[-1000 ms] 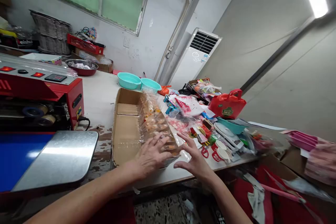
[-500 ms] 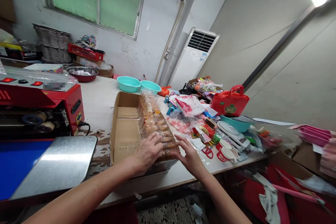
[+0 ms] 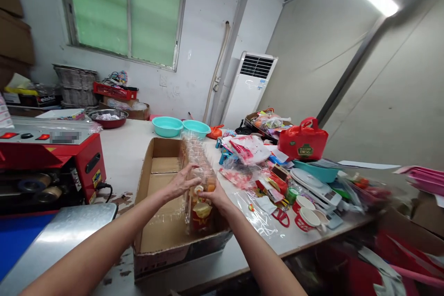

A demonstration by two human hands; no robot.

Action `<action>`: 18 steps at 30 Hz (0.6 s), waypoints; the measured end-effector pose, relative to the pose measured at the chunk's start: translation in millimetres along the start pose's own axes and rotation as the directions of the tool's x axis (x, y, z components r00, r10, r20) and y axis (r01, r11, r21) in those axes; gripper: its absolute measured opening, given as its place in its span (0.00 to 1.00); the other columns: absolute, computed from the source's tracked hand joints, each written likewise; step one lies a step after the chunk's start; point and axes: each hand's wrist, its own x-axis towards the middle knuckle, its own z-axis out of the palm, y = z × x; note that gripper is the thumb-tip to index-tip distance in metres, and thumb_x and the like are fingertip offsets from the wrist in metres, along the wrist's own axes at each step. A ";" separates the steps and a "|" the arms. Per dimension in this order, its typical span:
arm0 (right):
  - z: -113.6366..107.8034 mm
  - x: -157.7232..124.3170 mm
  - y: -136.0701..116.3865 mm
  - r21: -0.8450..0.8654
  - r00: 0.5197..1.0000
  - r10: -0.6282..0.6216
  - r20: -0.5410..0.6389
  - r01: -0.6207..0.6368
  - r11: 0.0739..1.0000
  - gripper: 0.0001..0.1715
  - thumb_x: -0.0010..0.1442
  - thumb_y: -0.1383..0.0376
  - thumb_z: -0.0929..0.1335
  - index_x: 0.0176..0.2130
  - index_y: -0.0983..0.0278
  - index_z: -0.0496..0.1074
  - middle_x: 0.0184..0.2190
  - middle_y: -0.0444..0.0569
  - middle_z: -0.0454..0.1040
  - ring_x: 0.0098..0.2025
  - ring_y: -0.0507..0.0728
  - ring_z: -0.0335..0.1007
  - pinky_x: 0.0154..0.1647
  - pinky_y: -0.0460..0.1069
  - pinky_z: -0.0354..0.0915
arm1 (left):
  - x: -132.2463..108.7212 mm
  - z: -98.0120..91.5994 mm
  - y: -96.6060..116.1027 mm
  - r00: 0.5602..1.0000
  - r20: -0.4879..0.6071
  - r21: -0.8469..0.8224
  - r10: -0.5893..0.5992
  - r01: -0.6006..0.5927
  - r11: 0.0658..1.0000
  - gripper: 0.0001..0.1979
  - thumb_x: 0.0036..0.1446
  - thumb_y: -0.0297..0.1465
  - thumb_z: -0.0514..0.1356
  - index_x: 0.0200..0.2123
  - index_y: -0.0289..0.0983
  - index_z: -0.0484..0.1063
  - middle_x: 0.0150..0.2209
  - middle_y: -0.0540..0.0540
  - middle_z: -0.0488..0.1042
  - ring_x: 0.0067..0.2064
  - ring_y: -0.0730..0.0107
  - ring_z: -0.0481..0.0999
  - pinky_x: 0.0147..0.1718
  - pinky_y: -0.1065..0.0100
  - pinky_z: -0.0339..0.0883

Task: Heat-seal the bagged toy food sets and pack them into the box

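A long open cardboard box point(image 3: 156, 185) sits on the table in front of me. Along its right side runs a row of clear plastic packs point(image 3: 197, 152) with orange and yellow pieces inside. At the near end of the row a clear pack point(image 3: 201, 215) stands upright, showing a red and yellow cup shape. My left hand point(image 3: 182, 182) grips the top left of the near packs, fingers bent over them. On the other side, my right hand point(image 3: 217, 196) holds their right edge, its thumb across the front face.
A red machine point(image 3: 81, 162) with a metal plate point(image 3: 65, 240) stands at left. Two turquoise basins point(image 3: 167, 127) are behind the box. To the right lie a pile of plastic bags point(image 3: 249, 150), red scissors point(image 3: 281, 217), paper cups point(image 3: 307, 218), a scale point(image 3: 312, 187) and a red bag point(image 3: 303, 141).
My hands have moved from on top of the packs to either side of the near ones. Those packs now stand upright with the front one facing me. The view has shifted.
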 end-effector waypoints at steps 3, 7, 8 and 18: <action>-4.3 -2.7 5.2 0.083 0.995 0.083 0.059 -0.088 0.993 0.46 0.26 0.67 0.79 0.46 0.63 0.63 0.37 0.49 0.76 0.39 0.61 0.73 0.44 0.57 0.68 | 22.7 -21.1 -21.6 0.964 -0.198 -0.071 -0.177 0.166 0.984 0.22 0.56 0.45 0.53 0.50 0.40 0.61 0.49 0.42 0.69 0.51 0.63 0.69 0.47 0.63 0.65; -8.7 -4.5 9.1 0.184 0.995 0.096 0.025 -0.099 0.978 0.53 0.22 0.70 0.80 0.48 0.62 0.60 0.39 0.49 0.76 0.40 0.63 0.73 0.44 0.57 0.68 | 74.0 -54.3 -63.0 0.812 -0.378 -0.160 -0.444 0.415 0.895 0.25 0.58 0.48 0.50 0.49 0.35 0.63 0.49 0.37 0.68 0.50 0.58 0.68 0.47 0.55 0.65; -9.3 -4.0 11.1 0.197 0.995 0.094 0.028 -0.098 0.976 0.53 0.22 0.70 0.80 0.48 0.62 0.60 0.40 0.49 0.76 0.40 0.63 0.73 0.44 0.57 0.67 | 88.4 -59.3 -73.7 0.787 -0.388 -0.182 -0.480 0.446 0.877 0.25 0.59 0.48 0.50 0.49 0.34 0.64 0.49 0.37 0.68 0.50 0.58 0.68 0.47 0.53 0.64; -23.9 10.9 37.1 0.107 0.984 0.181 0.000 -0.180 0.978 0.60 0.21 0.66 0.80 0.53 0.63 0.59 0.39 0.55 0.76 0.41 0.67 0.73 0.45 0.60 0.66 | 215.6 -30.4 -185.9 0.751 -0.283 -0.363 -0.597 0.492 0.791 0.26 0.59 0.49 0.49 0.48 0.34 0.67 0.48 0.39 0.69 0.49 0.60 0.70 0.49 0.53 0.63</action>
